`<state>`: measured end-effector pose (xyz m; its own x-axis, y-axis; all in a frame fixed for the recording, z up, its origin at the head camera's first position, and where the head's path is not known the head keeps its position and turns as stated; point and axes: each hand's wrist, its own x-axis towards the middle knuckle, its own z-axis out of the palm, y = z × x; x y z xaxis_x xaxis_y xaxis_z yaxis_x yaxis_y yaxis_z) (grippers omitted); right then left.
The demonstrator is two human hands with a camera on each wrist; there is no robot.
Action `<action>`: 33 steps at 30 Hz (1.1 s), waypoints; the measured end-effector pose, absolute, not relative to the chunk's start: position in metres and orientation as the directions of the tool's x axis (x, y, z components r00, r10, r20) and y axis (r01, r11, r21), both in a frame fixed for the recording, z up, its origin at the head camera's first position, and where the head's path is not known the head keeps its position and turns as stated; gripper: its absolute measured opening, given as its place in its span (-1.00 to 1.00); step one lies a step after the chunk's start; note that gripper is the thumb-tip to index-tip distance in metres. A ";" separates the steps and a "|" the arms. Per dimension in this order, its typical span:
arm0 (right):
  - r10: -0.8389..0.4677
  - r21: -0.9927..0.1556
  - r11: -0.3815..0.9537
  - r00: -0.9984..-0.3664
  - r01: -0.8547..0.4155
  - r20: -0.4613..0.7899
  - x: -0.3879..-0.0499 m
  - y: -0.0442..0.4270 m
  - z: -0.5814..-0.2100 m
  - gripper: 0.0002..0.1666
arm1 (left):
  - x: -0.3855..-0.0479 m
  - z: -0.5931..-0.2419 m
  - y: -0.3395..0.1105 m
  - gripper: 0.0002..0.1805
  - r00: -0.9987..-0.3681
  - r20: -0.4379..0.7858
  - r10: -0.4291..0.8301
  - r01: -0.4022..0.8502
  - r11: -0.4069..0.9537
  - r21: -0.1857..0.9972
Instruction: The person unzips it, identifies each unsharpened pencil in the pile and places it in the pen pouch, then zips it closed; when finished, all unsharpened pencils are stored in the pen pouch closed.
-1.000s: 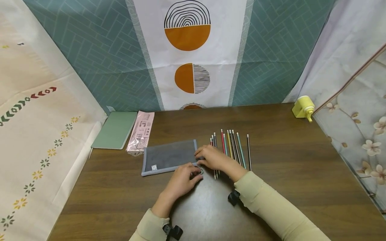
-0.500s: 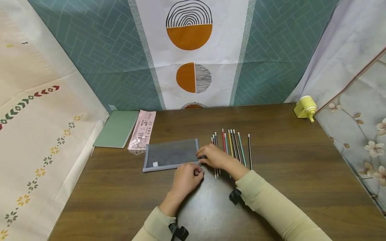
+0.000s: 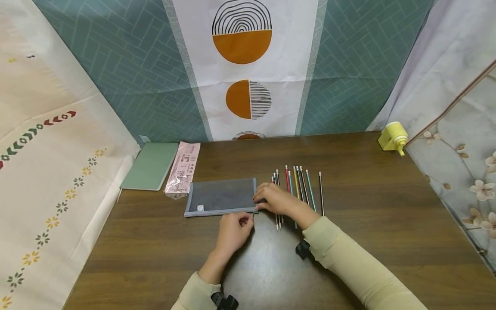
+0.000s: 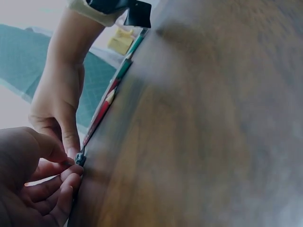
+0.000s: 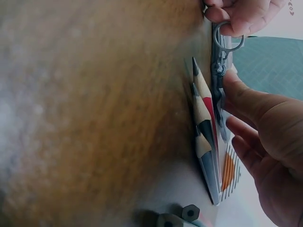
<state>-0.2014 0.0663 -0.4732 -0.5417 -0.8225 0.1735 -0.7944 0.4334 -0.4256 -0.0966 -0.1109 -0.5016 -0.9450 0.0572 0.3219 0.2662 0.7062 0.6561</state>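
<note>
A grey mesh zipper pouch (image 3: 222, 196) with pale blue-grey edging and a small white label lies flat on the table. My left hand (image 3: 234, 230) is at its near edge and pinches the metal ring (image 5: 217, 38) of the zipper pull, seen in the right wrist view. My right hand (image 3: 274, 200) grips the pouch's near right corner, thumb close to the zipper end. Several pencils (image 3: 300, 185) lie side by side just right of the pouch, partly hidden under the right forearm. Their sharpened tips (image 5: 201, 101) show close to the right hand.
Left of the pouch, a pink printed plastic packet (image 3: 183, 168) lies beside a green notebook (image 3: 150, 165). At the back right corner a yellow bottle (image 3: 392, 137) stands. Patterned cloths hang behind and along both sides of the brown wooden table (image 3: 368, 206).
The left hand first shifts slightly right, then back left with the zipper ring. The pouch's left end has swung a little away from me. The right hand keeps its place at the corner.
</note>
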 end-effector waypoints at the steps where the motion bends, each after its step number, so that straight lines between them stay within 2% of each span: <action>1: -0.823 -0.422 0.433 -0.540 -0.796 0.175 -0.202 0.066 -0.473 -0.78 | -0.097 -0.501 -0.112 -0.89 -0.946 0.320 0.057 0.266 0.701 0.662; 11: -0.788 -0.430 0.519 -0.608 -0.739 0.093 -0.197 0.063 -0.467 -0.76 | -0.098 -0.500 -0.118 -0.92 -0.954 0.295 0.055 0.251 0.685 0.684; 21: -0.772 -0.409 0.555 -0.631 -0.725 0.072 -0.193 0.057 -0.461 -0.81 | -0.100 -0.495 -0.133 -0.90 -0.962 0.264 0.068 0.231 0.717 0.658; 33: -0.755 -0.402 0.575 -0.651 -0.713 0.076 -0.190 0.054 -0.464 -0.81 | -0.100 -0.492 -0.160 -0.88 -0.957 0.281 0.065 0.232 0.753 0.616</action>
